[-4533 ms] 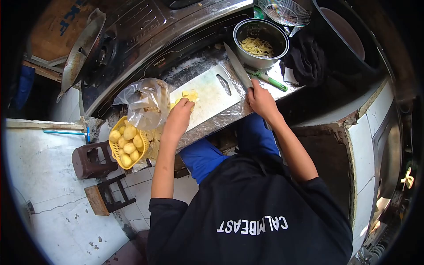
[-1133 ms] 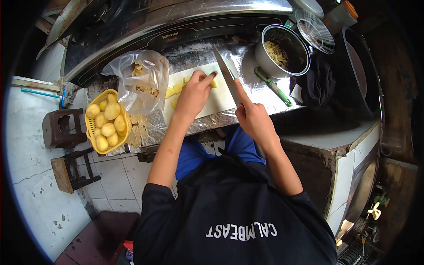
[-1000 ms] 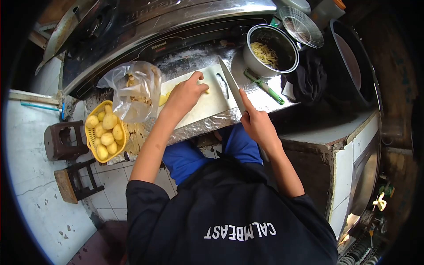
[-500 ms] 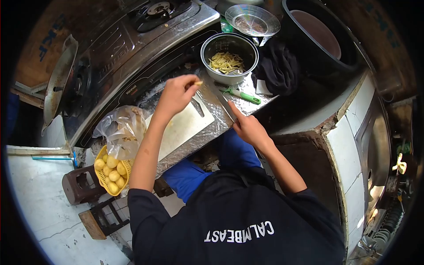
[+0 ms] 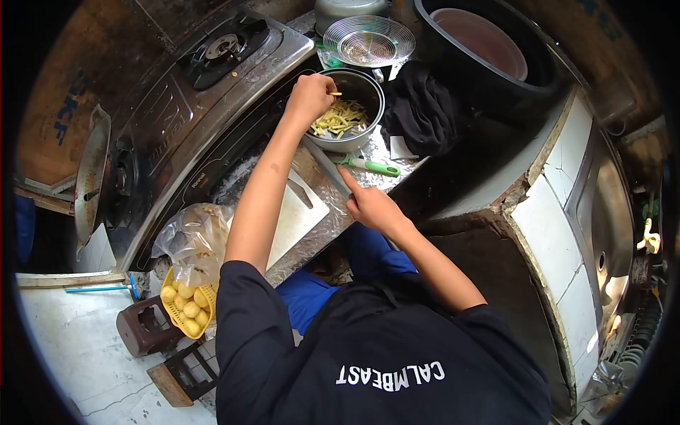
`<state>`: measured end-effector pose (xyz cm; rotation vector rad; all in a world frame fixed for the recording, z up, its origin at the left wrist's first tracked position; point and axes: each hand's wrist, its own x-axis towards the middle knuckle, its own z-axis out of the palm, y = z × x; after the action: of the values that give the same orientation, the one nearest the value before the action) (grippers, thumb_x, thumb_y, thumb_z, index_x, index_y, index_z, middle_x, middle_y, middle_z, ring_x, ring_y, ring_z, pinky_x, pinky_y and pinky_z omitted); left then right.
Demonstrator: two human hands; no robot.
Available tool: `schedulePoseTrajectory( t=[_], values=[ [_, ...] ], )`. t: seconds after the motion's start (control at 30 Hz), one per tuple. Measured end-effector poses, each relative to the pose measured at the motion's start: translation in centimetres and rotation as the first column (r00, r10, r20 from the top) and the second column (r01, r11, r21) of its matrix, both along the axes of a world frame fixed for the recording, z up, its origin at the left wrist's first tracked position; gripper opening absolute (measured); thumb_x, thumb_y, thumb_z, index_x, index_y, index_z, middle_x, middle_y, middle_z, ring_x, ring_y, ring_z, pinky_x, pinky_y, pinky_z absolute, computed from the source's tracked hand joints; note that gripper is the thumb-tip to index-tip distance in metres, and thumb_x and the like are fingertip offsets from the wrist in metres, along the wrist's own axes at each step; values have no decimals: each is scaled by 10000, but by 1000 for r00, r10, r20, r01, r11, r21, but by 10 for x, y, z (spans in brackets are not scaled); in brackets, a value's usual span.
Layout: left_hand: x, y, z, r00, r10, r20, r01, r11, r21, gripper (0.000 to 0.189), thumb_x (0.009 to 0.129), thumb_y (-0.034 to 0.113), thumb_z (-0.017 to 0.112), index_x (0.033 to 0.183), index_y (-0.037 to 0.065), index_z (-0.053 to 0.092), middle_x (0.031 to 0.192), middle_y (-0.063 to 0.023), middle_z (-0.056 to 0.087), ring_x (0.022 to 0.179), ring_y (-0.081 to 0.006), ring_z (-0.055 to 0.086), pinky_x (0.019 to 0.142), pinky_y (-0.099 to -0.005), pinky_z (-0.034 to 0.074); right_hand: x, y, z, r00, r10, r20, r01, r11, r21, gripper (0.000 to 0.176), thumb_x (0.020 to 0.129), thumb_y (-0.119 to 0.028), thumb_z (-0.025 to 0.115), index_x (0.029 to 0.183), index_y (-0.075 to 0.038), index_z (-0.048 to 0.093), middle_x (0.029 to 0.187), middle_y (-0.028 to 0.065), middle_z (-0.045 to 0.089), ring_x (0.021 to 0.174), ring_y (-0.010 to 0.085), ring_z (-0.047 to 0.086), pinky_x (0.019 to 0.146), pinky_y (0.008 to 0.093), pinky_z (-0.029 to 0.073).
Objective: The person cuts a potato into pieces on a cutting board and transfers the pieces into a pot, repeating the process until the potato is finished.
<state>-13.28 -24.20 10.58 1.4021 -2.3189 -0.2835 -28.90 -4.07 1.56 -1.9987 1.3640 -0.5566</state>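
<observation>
My left hand [image 5: 312,101] is closed in a pinch on a pale potato stick [image 5: 336,93], over the near-left rim of a metal pot [image 5: 377,117]. Cut potato sticks [image 5: 343,118] lie heaped inside that pot. My right hand [image 5: 373,207] grips a knife [image 5: 326,167], index finger stretched along its blade, which points up toward the pot. Just beyond the blade lies a peeler [image 5: 375,167] with a green and white handle. The white cutting board [image 5: 301,225] is partly covered by my left forearm.
A yellow basket [image 5: 210,292] of peeled potatoes [image 5: 191,309] sits on a brown stool [image 5: 140,327], beside a plastic bag [image 5: 193,237]. The gas stove [image 5: 164,117] runs along the left. A black cloth [image 5: 421,110], wire strainer [image 5: 368,41] and large black tub [image 5: 489,81] stand beyond the pot.
My left hand has moved from above the cutting board up to the pot with the potato stick. My right hand still holds the knife. The whole view has shifted somewhat.
</observation>
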Motion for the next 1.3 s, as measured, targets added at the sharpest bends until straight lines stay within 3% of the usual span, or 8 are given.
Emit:
schedulePoseTrajectory(
  t=[0.37, 0.57, 0.67, 0.77, 0.9, 0.93, 1.17, 1.3],
  values=[
    [-6, -7, 10, 995, 78, 58, -89, 972, 216, 221, 802, 114, 772, 1008, 32, 777, 932, -214, 731, 889, -361, 716, 831, -410, 570, 2, -4, -5, 1000, -17, -14, 17, 999, -33, 777, 879, -178, 569, 1586, -212, 246, 601, 258, 604, 589, 460, 635, 625, 567, 532],
    [1, -5, 0, 993, 20, 113, -18, 1000, -17, 245, 887, 106, 672, 1107, 28, 746, 1001, -239, 716, 977, -385, 698, 884, -442, 552, 2, -5, -6, 1000, -21, 15, 21, 1000, -23, 773, 878, -177, 566, 1583, -217, 253, 613, 263, 608, 606, 467, 636, 639, 568, 531],
    [14, 12, 12, 998, 34, -54, -37, 997, -67, 242, 884, 108, 675, 1099, 23, 745, 1018, -229, 720, 965, -381, 701, 870, -431, 554, 2, -5, -1, 999, -6, -36, 8, 999, 45, 783, 886, -153, 543, 1600, -200, 224, 666, 276, 625, 630, 454, 640, 685, 540, 521],
    [44, 62, 33, 976, 74, -206, -104, 985, -139, 274, 893, 149, 697, 1118, -5, 724, 927, -176, 751, 836, -257, 741, 779, -352, 563, 0, -4, -4, 1000, -8, 23, 8, 1000, -10, 771, 876, -169, 557, 1583, -193, 251, 646, 285, 620, 627, 478, 639, 666, 582, 523],
    [115, 154, 27, 862, 354, -362, -304, 934, 188, 245, 932, 170, 693, 1114, 11, 736, 845, -69, 745, 736, -96, 685, 665, -267, 531, -1, -2, -11, 999, 11, 35, -9, 998, -58, 773, 885, -166, 554, 1590, -183, 237, 697, 287, 641, 671, 481, 646, 708, 576, 520],
    [133, 180, 24, 842, 428, -328, -350, 896, 272, 244, 917, 169, 702, 1099, 10, 733, 934, -139, 765, 808, -195, 740, 751, -310, 566, -1, -2, -12, 1000, 19, 20, -18, 999, -42, 773, 886, -161, 554, 1591, -183, 238, 705, 283, 643, 677, 480, 646, 711, 573, 516],
    [181, 286, -24, 715, 631, -301, -486, 758, 435, 243, 927, 127, 681, 1127, -8, 711, 1011, -156, 748, 845, -223, 735, 735, -341, 564, 2, -6, -4, 1000, 16, -15, -15, 1000, 18, 771, 882, -122, 544, 1595, -187, 260, 710, 296, 627, 680, 468, 641, 711, 551, 490],
    [188, 299, -48, 774, 601, -199, -562, 797, 221, 264, 911, 118, 685, 1150, 7, 698, 1058, -163, 710, 884, -299, 705, 794, -376, 549, 3, -5, -3, 1000, 4, -9, -4, 1000, 2, 773, 882, -121, 538, 1598, -187, 253, 711, 304, 624, 676, 469, 637, 721, 544, 492]
  ],
)
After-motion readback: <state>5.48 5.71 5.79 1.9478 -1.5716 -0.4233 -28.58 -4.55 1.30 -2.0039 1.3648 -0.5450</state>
